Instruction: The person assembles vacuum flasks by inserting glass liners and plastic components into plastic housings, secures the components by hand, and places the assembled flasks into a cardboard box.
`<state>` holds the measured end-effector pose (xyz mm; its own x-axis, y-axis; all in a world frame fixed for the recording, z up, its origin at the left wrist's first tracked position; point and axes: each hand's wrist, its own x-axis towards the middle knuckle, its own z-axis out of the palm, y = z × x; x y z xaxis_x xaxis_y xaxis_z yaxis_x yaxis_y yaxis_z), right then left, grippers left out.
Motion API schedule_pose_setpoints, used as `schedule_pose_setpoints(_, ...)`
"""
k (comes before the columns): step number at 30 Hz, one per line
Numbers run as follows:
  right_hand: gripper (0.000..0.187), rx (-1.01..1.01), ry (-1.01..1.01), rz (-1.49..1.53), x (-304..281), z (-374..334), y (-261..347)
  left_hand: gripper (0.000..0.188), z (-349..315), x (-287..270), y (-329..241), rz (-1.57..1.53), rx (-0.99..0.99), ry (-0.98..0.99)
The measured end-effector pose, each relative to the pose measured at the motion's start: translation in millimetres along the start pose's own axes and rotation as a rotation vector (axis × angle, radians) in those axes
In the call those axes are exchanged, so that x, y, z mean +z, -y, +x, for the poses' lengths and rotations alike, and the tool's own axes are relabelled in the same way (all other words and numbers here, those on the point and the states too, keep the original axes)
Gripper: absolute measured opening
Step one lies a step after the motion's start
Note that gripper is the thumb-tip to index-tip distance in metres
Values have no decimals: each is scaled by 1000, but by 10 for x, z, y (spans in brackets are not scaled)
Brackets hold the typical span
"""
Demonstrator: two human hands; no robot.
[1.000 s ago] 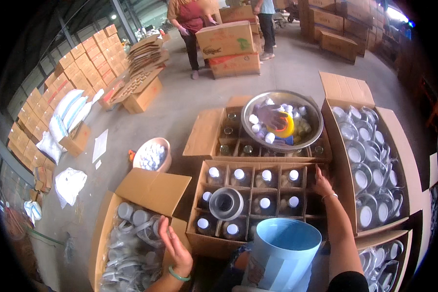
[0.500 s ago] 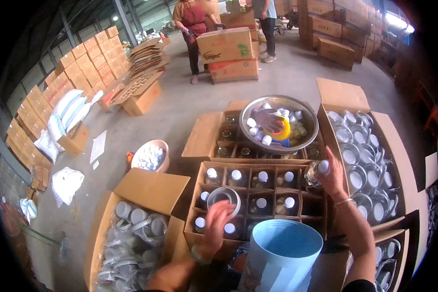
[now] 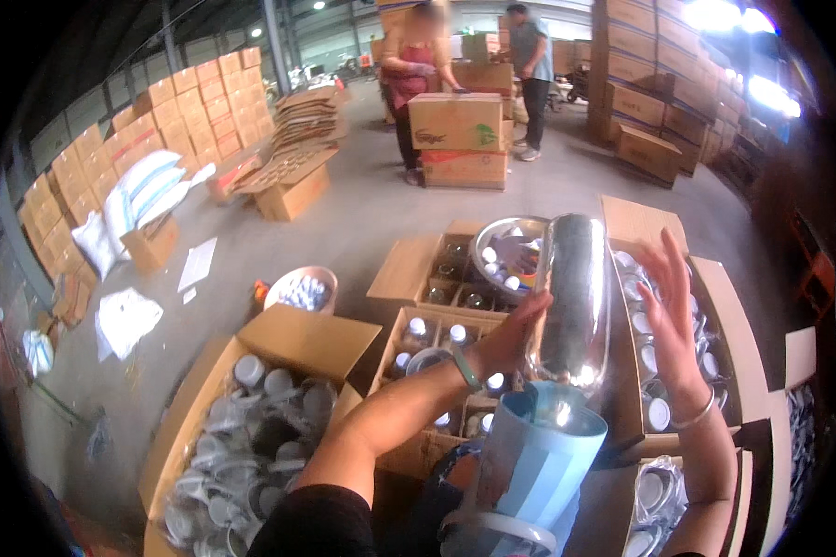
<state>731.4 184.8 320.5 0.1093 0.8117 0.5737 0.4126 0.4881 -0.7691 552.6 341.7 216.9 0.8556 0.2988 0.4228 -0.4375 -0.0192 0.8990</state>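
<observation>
Silver flask (image 3: 576, 292): upright, lower end at mouth of blue jug (image 3: 541, 464), 12 o'clock. Left hand (image 3: 509, 345): part-curled, touching flask at 9 o'clock; grip unclear. Right hand (image 3: 674, 336): spread, empty, 3 o'clock.

Shiny silver cylinder (image 3: 573, 297), near vertical, over blue container (image 3: 543, 464)

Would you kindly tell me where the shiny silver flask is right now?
In the head view, the silver flask is right of centre, at the mouth of the blue container, between the left hand and the open right hand.
</observation>
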Motion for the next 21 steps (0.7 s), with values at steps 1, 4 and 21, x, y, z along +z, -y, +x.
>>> schedule_pose_setpoints(1,92,142,-173,-49,51,64,-24,72,-56,95,-118,-63,-6,2)
schedule_pose_setpoints(4,85,412,-146,320,-39,67,-219,68,-266,320,-319,14,7,-51)
schedule_pose_setpoints(21,55,346,730,-36,326,-217,-420,46,-361,12,982,126,-598,-4)
